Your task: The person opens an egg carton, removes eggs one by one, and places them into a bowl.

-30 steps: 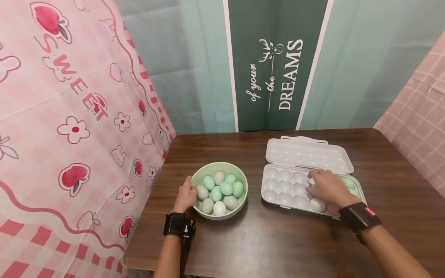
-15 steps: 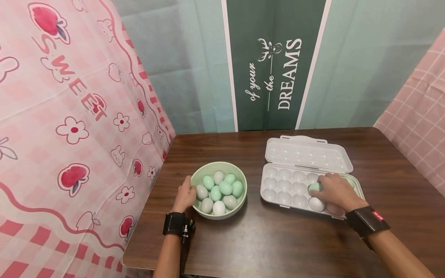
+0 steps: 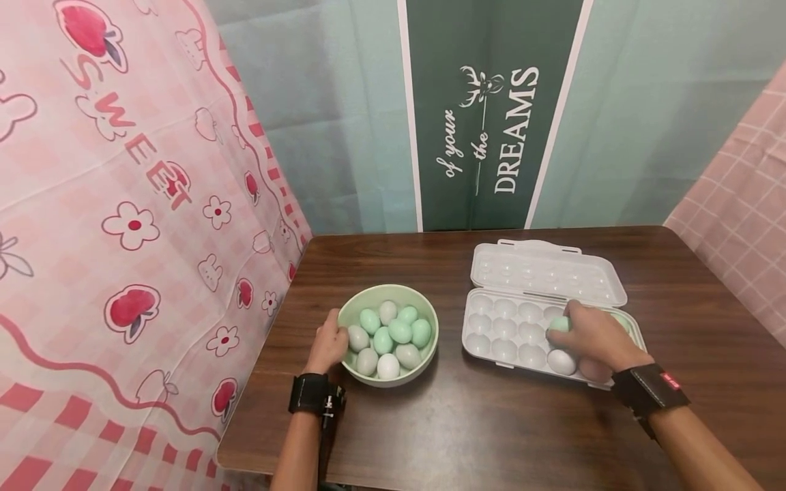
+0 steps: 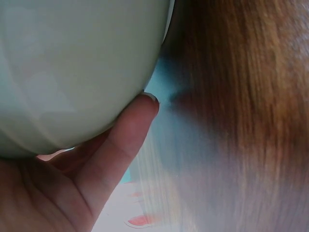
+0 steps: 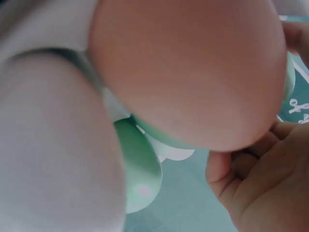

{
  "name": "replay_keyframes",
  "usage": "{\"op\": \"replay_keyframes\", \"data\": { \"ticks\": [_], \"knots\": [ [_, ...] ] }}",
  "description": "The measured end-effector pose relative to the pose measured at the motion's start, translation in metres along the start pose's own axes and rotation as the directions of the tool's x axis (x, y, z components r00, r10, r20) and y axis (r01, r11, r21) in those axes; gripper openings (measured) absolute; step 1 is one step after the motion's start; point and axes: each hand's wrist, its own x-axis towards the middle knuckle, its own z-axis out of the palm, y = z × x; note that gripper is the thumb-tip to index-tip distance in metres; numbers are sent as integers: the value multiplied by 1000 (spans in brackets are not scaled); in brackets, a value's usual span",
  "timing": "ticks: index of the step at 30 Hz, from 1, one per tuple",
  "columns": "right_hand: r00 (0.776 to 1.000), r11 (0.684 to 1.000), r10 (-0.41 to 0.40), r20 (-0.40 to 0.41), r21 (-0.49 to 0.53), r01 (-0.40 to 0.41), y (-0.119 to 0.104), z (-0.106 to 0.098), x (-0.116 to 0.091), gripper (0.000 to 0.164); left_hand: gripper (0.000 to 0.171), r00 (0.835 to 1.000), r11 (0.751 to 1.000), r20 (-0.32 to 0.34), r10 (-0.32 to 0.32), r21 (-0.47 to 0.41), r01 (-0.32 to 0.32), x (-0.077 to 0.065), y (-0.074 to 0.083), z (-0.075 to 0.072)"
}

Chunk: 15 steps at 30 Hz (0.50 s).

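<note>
My left hand (image 3: 328,346) grips the left rim of a pale green bowl (image 3: 393,294) holding several green, grey and white eggs. In the left wrist view, the thumb (image 4: 128,130) lies against the bowl's outer wall (image 4: 77,63). My right hand (image 3: 598,335) is over the right part of a white egg carton (image 3: 485,363), its thumb and fingers around a green egg (image 3: 559,326). A white egg (image 3: 561,362) and a brown egg (image 3: 594,370) sit in the front row. The brown egg (image 5: 193,67) fills much of the right wrist view and hides part of the hand (image 5: 270,179).
The carton's lid (image 3: 546,269) lies folded back behind its tray. More green eggs (image 3: 621,320) show at the tray's right end, partly hidden by my hand. The wooden table (image 3: 454,423) meets a pink patterned cloth (image 3: 153,286) on the left.
My right hand has shifted slightly right over the carton and its fingers have drawn in, so more of the green egg shows. My left hand stays at the bowl's rim.
</note>
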Motion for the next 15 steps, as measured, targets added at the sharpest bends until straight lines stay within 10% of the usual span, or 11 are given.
{"op": "replay_keyframes", "data": {
  "ticks": [15],
  "knots": [
    [972, 988, -119, -203, 68, 136, 6, 13, 15, 30, 42, 1000, 1000, -1, -23, 9, 23, 2, 2, 0]
  ]
}}
